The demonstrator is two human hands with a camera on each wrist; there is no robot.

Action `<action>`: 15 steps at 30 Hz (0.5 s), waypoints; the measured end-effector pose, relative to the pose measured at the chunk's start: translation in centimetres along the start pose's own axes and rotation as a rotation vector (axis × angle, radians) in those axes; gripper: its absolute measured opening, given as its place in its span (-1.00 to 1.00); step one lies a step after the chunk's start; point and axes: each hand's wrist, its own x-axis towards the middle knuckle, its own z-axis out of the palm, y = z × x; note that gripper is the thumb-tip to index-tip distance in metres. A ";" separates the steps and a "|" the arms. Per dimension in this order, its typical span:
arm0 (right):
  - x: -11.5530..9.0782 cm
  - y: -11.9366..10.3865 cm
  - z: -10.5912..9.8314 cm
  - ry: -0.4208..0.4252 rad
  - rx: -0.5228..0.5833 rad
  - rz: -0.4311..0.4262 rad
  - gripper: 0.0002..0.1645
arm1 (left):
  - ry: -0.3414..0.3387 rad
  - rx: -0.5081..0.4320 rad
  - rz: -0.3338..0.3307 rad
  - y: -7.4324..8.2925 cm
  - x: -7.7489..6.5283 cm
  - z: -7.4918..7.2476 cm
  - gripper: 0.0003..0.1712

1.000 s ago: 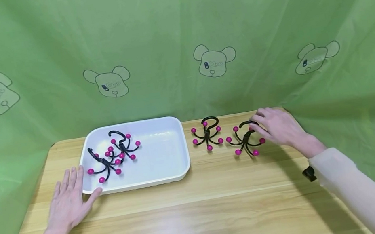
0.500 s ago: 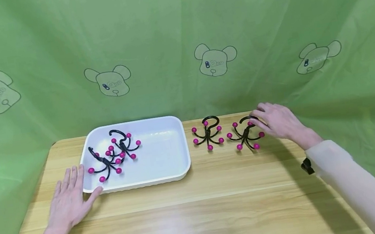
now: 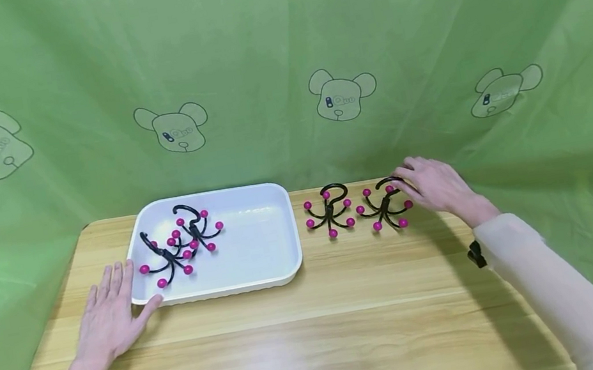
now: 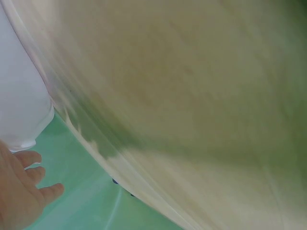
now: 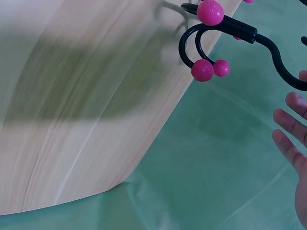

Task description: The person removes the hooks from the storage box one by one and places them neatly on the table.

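My right hand [image 3: 431, 183] pinches the curved top of a black claw-shaped hanging hook [image 3: 385, 203], whose several arms end in pink balls. In the right wrist view this hook [image 5: 242, 29] shows close up, with the fingers at the end of its curve. To its left, a matching second hook [image 3: 329, 211] lies on the table. My left hand [image 3: 110, 318] lies with fingers straight and spread, touching the left front corner of the white tray [image 3: 264, 274]. Inside the tray, at its left, are two more such hooks, a front one [image 3: 169, 257] and a back one [image 3: 195, 232], overlapping.
The wooden table [image 3: 322, 349] ends at the back against a green curtain [image 3: 253, 56] with bear-head drawings. The curtain also hangs at both sides. The tray stands along the back left, its rim [image 4: 53, 112] seen in the left wrist view.
My right hand has moved the gripped hook slightly toward the back edge, nearly level with the hook beside it. The left hand, the tray and the other hooks have stayed put.
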 end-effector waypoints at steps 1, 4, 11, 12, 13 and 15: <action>0.1 0.0 0.0 -0.002 -0.003 -0.003 -0.64 | 0.001 0.001 0.001 0.0 0.0 0.0 0.13; 0.3 0.2 0.2 -0.010 -0.008 -0.013 -0.64 | 0.000 0.000 0.006 0.1 0.1 0.0 0.13; 0.5 0.5 0.6 -0.020 -0.018 -0.026 -0.60 | -0.004 -0.003 0.010 0.1 0.1 0.0 0.12; 0.5 0.5 0.6 -0.019 -0.020 -0.027 -0.61 | -0.005 -0.005 0.010 0.1 0.1 0.0 0.12; 0.5 0.5 0.6 -0.017 -0.018 -0.025 -0.62 | -0.004 -0.005 0.010 0.1 0.1 0.0 0.12; 0.6 0.5 0.7 -0.015 -0.017 -0.024 -0.64 | -0.006 -0.007 0.006 0.1 0.1 0.0 0.12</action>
